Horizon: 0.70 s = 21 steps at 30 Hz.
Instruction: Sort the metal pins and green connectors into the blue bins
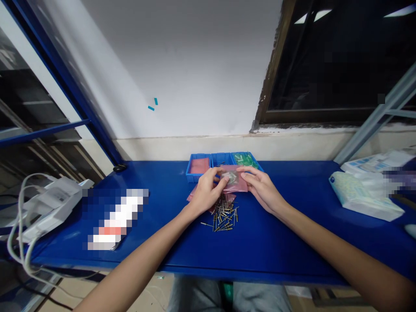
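A pink plastic bag (236,185) with small pale pieces inside is held up between my two hands. My left hand (208,189) pinches its left side, thumb across the front. On its right side, my right hand (260,185) grips the bag with thumb and fingers. Below them a loose pile of rivets (225,216) lies on the blue table (279,247). More pink plastic is partly hidden under my left hand. Just behind stand joined blue bins: the left bin (195,177) holds flat pink bags, and the right one holds green and clear small pieces (243,160).
At the left are a white power strip with cables (53,203) and a blurred-out flat object (117,221). A soft tissue pack (364,195) lies at the right, with white packaging behind it. Blue and grey frame posts rise at both sides, before a wall (195,86).
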Tool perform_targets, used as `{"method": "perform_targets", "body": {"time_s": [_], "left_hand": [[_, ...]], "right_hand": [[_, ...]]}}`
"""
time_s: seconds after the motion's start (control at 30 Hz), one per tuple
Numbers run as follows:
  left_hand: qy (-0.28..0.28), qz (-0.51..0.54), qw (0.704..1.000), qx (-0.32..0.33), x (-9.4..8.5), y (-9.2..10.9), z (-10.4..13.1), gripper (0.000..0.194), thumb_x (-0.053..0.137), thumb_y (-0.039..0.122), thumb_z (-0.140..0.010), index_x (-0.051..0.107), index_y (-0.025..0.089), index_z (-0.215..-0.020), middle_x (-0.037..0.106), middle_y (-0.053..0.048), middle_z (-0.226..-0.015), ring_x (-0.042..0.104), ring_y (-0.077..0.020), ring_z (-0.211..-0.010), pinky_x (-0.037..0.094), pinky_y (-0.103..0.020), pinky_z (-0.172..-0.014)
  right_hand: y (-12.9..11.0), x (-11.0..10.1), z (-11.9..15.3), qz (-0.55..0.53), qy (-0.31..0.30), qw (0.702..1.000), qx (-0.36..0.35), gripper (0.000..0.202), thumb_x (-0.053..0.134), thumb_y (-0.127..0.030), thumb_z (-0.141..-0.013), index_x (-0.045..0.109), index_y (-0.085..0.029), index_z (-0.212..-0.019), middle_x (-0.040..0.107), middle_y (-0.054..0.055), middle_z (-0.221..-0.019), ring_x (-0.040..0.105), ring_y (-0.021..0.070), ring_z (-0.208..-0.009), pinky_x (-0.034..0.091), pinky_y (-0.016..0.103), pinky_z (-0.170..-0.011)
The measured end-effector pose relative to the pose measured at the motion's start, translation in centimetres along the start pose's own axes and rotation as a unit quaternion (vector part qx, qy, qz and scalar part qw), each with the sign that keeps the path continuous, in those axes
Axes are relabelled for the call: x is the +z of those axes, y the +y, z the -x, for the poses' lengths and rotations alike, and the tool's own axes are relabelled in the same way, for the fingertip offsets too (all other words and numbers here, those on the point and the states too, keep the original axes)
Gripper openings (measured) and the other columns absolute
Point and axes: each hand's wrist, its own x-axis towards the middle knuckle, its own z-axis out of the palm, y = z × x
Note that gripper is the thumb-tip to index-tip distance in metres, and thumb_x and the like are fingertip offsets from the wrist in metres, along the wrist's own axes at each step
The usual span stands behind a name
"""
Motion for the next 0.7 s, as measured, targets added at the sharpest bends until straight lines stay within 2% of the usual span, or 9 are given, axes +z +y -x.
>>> {"method": "perform_targets", "body": {"time_s": [0.07, 0.13, 0.2, 0.3, 0.4, 0.53, 0.7], "left_hand": [[-0.01, -0.081, 0.996, 0.035, -0.8, -0.3, -0.3, 0.032, 0.048, 0.036, -0.1, 0.054, 0.016, -0.124, 0.066, -0.01, -0.108, 0.064, -0.0199, -0.093, 0.053, -0.035, -0.082], [0.006, -0.201, 0.978, 0.053, -1.9, -0.9, -0.7, 0.033, 0.043, 0.035, -0.102, 0.054, 0.015, -0.126, 0.066, -0.012, -0.114, 0.061, -0.0239, -0.105, 0.048, -0.042, -0.093], [0.019, -0.33, 0.943, 0.031, -3.3, -1.7, -1.1, 0.032, 0.04, 0.037, -0.103, 0.062, 0.016, -0.114, 0.066, -0.012, -0.114, 0.059, -0.0289, -0.108, 0.045, -0.047, -0.093], [-0.016, -0.426, 0.905, -0.001, -4.6, -2.8, -1.6, 0.04, 0.036, 0.041, -0.103, 0.067, 0.017, -0.095, 0.069, -0.011, -0.105, 0.058, -0.0317, -0.107, 0.042, -0.048, -0.091], [-0.044, -0.446, 0.894, -0.014, -4.7, -3.3, -1.6, 0.043, 0.034, 0.043, -0.104, 0.066, 0.016, -0.095, 0.069, -0.013, -0.106, 0.058, -0.0318, -0.108, 0.043, -0.046, -0.09], [-0.058, -0.441, 0.895, -0.036, -4.2, -3.5, -1.4, 0.043, 0.031, 0.045, -0.104, 0.063, 0.015, -0.098, 0.068, -0.014, -0.109, 0.058, -0.032, -0.112, 0.044, -0.047, -0.09], [-0.076, -0.42, 0.904, -0.031, -4.1, -3.8, -1.4, 0.044, 0.028, 0.048, -0.104, 0.06, 0.017, -0.105, 0.063, -0.013, -0.127, 0.04, -0.0336, -0.137, 0.039, -0.055, -0.102]], "right_hand": [[0.1, -0.1, -0.1, 0.017, 0.008, 1.0, -0.013, 0.026, 0.075, -0.034, -0.077, 0.069, -0.021, -0.099, 0.071, 0.005, -0.094, 0.066, 0.0185, -0.085, 0.05, 0.033, -0.079], [0.2, -0.2, -0.2, 0.033, 0.013, 0.999, -0.019, 0.026, 0.076, -0.034, -0.076, 0.068, -0.021, -0.098, 0.072, 0.005, -0.095, 0.066, 0.0192, -0.087, 0.049, 0.034, -0.08], [0.3, -0.3, -0.2, 0.046, 0.015, 0.999, -0.021, 0.025, 0.075, -0.033, -0.077, 0.068, -0.021, -0.098, 0.072, 0.005, -0.096, 0.066, 0.0193, -0.087, 0.05, 0.034, -0.078], [0.6, -0.5, -0.3, 0.061, 0.014, 0.998, -0.023, 0.024, 0.073, -0.033, -0.078, 0.068, -0.021, -0.098, 0.071, 0.005, -0.094, 0.065, 0.0193, -0.086, 0.049, 0.034, -0.077], [0.8, -0.5, -0.4, 0.072, 0.011, 0.997, -0.028, 0.023, 0.072, -0.032, -0.079, 0.069, -0.021, -0.099, 0.071, 0.005, -0.095, 0.065, 0.0195, -0.087, 0.049, 0.034, -0.078], [1.1, -0.6, -0.4, 0.086, 0.005, 0.996, -0.033, 0.022, 0.071, -0.031, -0.08, 0.068, -0.021, -0.099, 0.071, 0.005, -0.096, 0.065, 0.0186, -0.086, 0.048, 0.033, -0.077], [1.0, -0.4, -0.4, 0.101, 0.003, 0.994, -0.035, 0.022, 0.07, -0.033, -0.08, 0.068, -0.021, -0.099, 0.071, 0.005, -0.092, 0.064, 0.0183, -0.083, 0.048, 0.032, -0.074]]}}
